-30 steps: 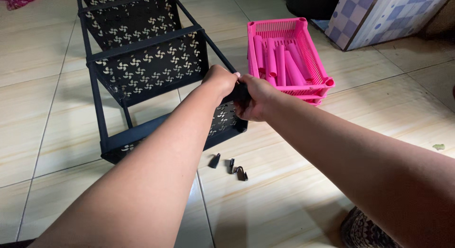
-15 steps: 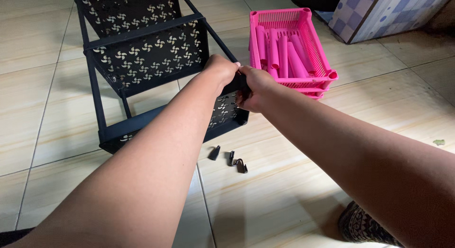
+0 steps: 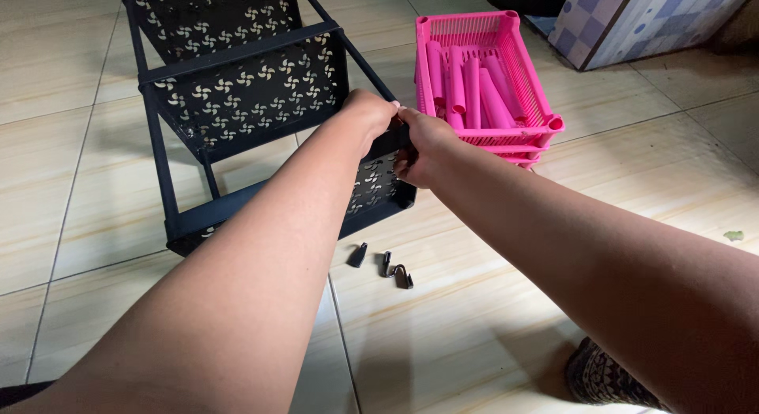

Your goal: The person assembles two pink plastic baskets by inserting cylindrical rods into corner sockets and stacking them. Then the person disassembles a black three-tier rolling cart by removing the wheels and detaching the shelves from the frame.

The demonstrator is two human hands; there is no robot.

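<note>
Beige floor tiles [image 3: 490, 335] fill the view, with a checked blue-and-white box [image 3: 632, 22] at the far right corner. Biggest on the floor is the black rack [image 3: 237, 105], a metal frame with pinwheel-punched shelves. It lies on its side, its long axis running away from the person and a little to the left, with the near end at the hands. Just right of it, apart from it, sits a pink basket [image 3: 545, 133] holding pink tubes [image 3: 470, 90] that lie lengthwise, pointing away.

Both hands meet at the rack's near right corner. The left hand [image 3: 368, 117] is curled over the top bar there. The right hand [image 3: 423, 145] is closed round a dark part of that corner; whether it also holds a separate small piece cannot be told.

Since a second ago the rack has slid slightly toward the person and the view has tipped a little; the grip is the same, though the right fingers sit a touch higher on the bar. That suggests a steady press or fit at this corner, not a new grasp.

Smallest are the black clips [image 3: 387, 265], lying loose on the tile just short of the rack.
</note>
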